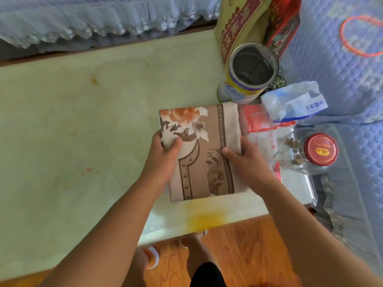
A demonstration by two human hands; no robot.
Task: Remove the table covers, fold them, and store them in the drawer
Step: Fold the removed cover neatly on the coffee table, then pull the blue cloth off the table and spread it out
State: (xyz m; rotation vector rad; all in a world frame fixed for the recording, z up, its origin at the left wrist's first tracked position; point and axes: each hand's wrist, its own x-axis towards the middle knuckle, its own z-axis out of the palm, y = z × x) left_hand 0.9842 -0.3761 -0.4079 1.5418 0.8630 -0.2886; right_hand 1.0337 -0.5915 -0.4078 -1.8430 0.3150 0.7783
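Observation:
A folded table cover (pixel 204 146), beige and brown with an orange flower print, lies as a thick rectangle on the pale green table top (pixel 83 125). My left hand (pixel 163 156) grips its left edge, thumb on top. At the right edge my right hand (pixel 246 160) grips it the same way, thumb on the patterned band. No drawer is in view.
At the table's right end stand a round tin (pixel 248 79), a red and white packet (pixel 261 129), a crumpled plastic bag (pixel 294 102), a red-lidded glass jar (pixel 310 154) and cardboard boxes (pixel 240 23). Blue quilted covers (pixel 342 83) flank the table. Wooden floor (pixel 238 251) lies below.

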